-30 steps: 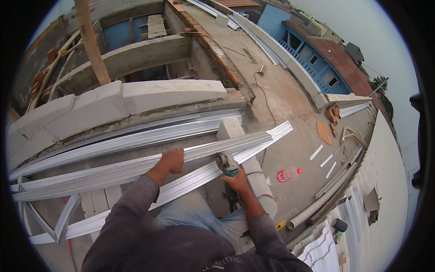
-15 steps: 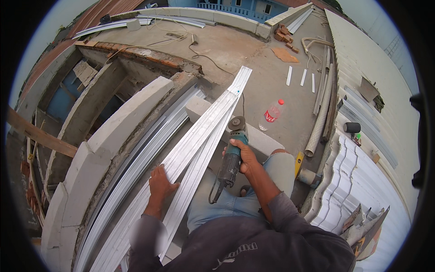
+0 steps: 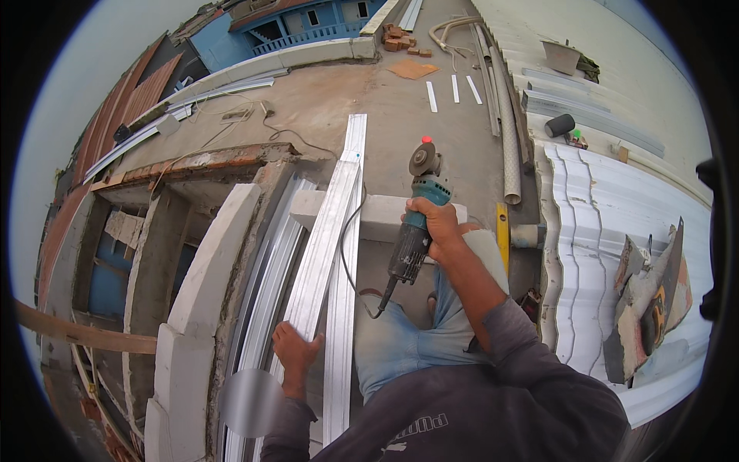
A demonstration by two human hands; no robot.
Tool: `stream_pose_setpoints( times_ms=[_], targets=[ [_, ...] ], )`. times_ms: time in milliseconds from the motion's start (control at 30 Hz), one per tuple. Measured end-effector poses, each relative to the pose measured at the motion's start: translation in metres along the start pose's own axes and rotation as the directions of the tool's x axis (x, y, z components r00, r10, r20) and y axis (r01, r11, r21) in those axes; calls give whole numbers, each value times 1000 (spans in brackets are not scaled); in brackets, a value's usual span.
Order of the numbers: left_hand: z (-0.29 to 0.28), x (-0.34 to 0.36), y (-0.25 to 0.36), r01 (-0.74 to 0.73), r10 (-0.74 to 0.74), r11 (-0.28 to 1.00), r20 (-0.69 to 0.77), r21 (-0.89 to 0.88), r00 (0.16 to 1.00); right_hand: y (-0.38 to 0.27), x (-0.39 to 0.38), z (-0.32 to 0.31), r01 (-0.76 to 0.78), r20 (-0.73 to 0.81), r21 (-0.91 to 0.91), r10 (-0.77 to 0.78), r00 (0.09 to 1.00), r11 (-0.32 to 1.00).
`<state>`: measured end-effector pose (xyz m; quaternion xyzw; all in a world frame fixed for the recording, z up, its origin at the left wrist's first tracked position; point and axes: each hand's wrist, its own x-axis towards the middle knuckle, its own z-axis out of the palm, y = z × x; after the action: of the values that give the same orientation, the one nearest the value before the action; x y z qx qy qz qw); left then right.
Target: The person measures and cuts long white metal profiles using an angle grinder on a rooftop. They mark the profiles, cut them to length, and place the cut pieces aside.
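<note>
**Left hand (image 3: 296,350) on metal channel (image 3: 327,231), right hand (image 3: 435,225) around angle grinder (image 3: 412,240)**

The left hand grasps the near part of a long silver metal channel, fingers over its left side and thumb toward its right, on a concrete roof slab (image 3: 331,92). The right hand is wrapped around the body of the teal-and-black angle grinder, held up to the right of the metal, its cutting disc (image 3: 423,158) pointing toward the slab's far edge and clear of the channel. Whether the disc is turning cannot be told. A dark cord (image 3: 342,250) loops from the tool's lower end toward the metal.

The gripped channel lies at a slant over a second channel (image 3: 340,346), both crossing a white block (image 3: 381,212) near the slab's left side, beside a low white block wall (image 3: 204,285). Bent legs in faded jeans (image 3: 408,339) are just right of the metal. A yellow spirit level (image 3: 503,235) lies by the slab's right edge, close to a pale pipe (image 3: 511,154). Toward the far edge are thin white strips (image 3: 432,97) and stacked bricks (image 3: 399,38).
</note>
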<state>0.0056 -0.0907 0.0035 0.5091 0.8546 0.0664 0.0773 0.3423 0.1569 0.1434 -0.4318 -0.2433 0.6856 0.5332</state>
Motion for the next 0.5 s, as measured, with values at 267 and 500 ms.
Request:
stream_pose_setpoints(
  times_ms=[267,500],
  targets=[
    [7,3,0,-34,33,999,8,41,999,-46,46,-7,-5,-195,159,36,980,987],
    [-8,14,8,-25,26,1000,120,-16,992,-152,215,32,249,-361,12,-228,904,968]
  ],
)
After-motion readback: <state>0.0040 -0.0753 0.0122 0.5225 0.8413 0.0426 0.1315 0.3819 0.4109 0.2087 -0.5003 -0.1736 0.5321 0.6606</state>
